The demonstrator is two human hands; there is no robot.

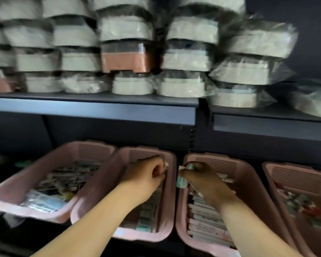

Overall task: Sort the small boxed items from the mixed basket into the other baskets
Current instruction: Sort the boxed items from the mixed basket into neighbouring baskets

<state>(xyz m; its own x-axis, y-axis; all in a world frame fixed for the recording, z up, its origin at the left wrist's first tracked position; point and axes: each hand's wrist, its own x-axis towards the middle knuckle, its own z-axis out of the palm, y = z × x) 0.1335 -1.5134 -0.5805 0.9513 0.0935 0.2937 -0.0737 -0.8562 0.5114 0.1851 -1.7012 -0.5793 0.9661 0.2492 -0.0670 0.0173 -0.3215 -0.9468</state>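
Note:
Several pink baskets stand side by side on a dark shelf. The far-left basket [6, 193] holds a jumbled mix of small boxes and packets. My left hand [146, 175] hovers over the second basket [171, 191], fingers curled and pinching a small white item [166, 164]. My right hand [204, 180] is over the third basket [182, 227] and grips several small white-and-green boxes [181, 181]. Rows of small boxes stand packed in the second and third baskets. A fourth basket [267, 171] at the right holds colourful small boxes. The picture is motion-blurred.
Above the baskets runs a dark shelf edge [93, 110]. On that upper shelf sit stacks of plastic-wrapped beige containers [126, 30], with an orange-brown one [128, 60] among them. The shelf back behind the baskets is dark.

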